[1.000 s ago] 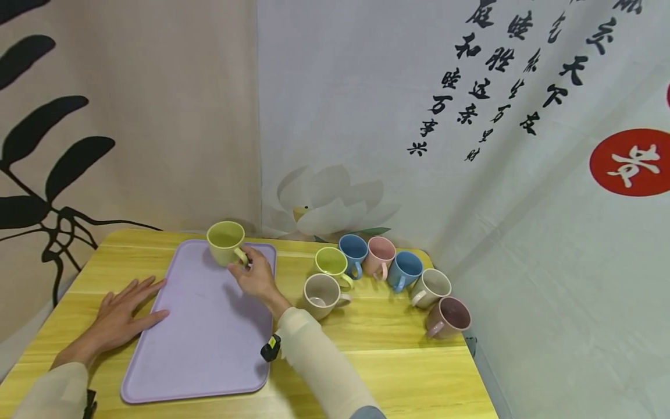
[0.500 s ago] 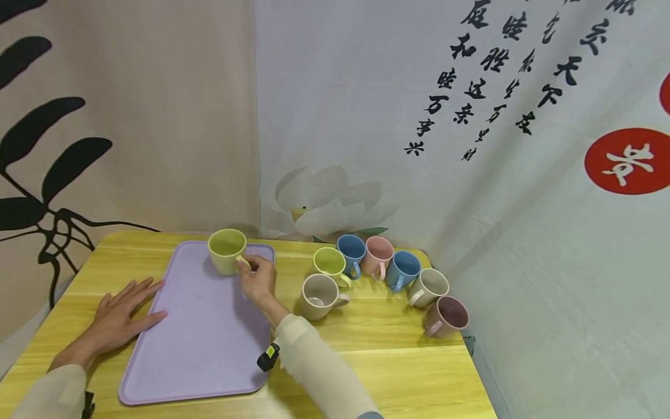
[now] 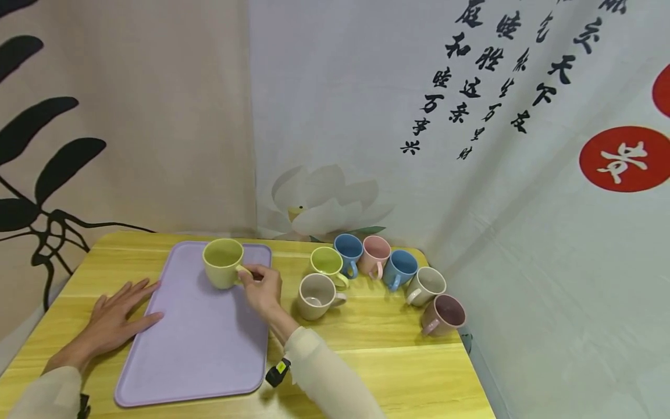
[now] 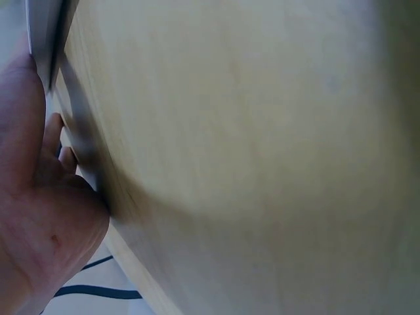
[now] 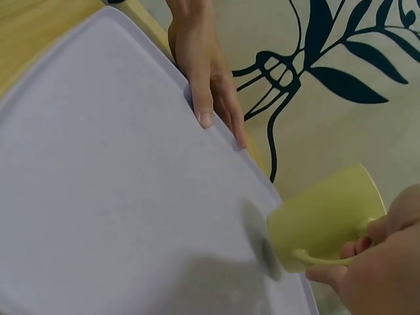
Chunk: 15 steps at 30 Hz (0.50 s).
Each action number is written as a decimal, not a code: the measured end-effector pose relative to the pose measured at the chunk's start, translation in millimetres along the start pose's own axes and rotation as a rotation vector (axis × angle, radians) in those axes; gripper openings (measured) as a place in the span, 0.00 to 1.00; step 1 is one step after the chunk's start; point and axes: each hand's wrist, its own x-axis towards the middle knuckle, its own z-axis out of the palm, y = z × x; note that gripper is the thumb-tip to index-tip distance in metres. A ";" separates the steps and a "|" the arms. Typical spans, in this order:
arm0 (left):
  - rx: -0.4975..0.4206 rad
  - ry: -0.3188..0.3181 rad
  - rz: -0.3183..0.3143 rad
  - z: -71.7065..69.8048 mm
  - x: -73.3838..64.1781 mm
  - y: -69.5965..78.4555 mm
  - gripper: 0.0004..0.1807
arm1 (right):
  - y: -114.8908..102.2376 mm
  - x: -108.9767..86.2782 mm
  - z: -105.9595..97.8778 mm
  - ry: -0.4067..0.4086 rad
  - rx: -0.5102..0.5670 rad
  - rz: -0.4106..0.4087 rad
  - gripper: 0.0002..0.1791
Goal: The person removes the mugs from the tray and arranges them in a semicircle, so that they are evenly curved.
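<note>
My right hand [image 3: 263, 291] pinches the handle of a yellow-green mug [image 3: 222, 272], which is upright over the far part of a lilac tray [image 3: 196, 355]. From the right wrist view, a shadow lies beside the base of the mug [image 5: 321, 220], and it seems held just above the tray surface. My left hand [image 3: 115, 319] rests along the tray's left edge with fingers spread and straight, the thumb touching the rim. In the left wrist view only part of the left hand [image 4: 49, 230] and the tray's underside edge show.
Right of the tray stand a beige mug [image 3: 316, 297] and a lime mug [image 3: 327, 262]. Beyond them curve two blue mugs, a pink mug [image 3: 376, 256], a cream mug [image 3: 426, 285] and a mauve mug [image 3: 443, 315]. A printed curtain [image 3: 324, 105] hangs behind the wooden table [image 3: 377, 372].
The yellow-green mug, in my right hand, has moved from the tray's far edge a little toward me. My left hand keeps its place on the tray's edge.
</note>
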 end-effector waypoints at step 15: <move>0.019 -0.036 -0.036 -5.1 1.9 3.4 0.49 | -7.1 -35.1 -41.5 -0.135 0.106 0.005 0.07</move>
